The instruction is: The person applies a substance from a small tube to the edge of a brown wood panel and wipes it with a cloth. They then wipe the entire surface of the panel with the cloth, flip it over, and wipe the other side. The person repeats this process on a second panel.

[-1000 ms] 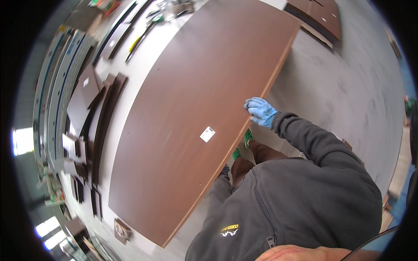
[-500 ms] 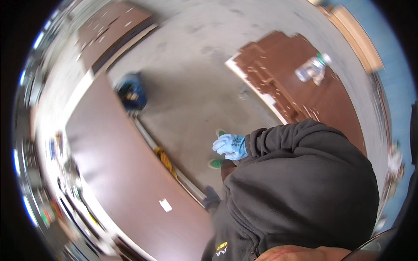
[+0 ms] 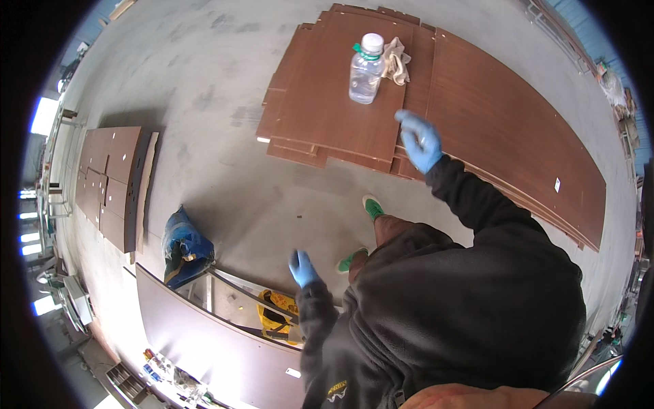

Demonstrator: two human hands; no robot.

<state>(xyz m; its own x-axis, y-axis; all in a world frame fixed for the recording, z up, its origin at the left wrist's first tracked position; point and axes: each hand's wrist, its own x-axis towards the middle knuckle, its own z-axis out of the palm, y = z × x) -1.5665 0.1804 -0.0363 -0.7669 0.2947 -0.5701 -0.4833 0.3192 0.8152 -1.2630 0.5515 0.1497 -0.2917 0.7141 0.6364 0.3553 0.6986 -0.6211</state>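
My right hand [image 3: 421,142], in a blue glove, reaches over the near edge of a stack of brown panels [image 3: 504,116]. Its thumb and fingers are curved but apart, with nothing between them. Just beyond it, a clear plastic bottle [image 3: 366,78] with a white cap and a green band at its neck stands on the stack. A crumpled beige cloth or glove [image 3: 396,63] lies against the bottle. My left hand [image 3: 302,269], also blue-gloved, hangs over the floor with its fingers stretched out and holding nothing. A long brown panel [image 3: 204,334] on a metal frame is nearest to it.
A blue sack [image 3: 185,245] stands on the floor by the frame's far end. Beneath the frame sits a yellow bag [image 3: 278,313]. A lower stack of brown boards [image 3: 112,184] lies at the left. My green shoes [image 3: 372,206] are on the concrete floor.
My view has swung right, bringing the panel stack and bottle to the middle. The right hand has gone from in front of my body out to the stack. The left arm has come further into view.
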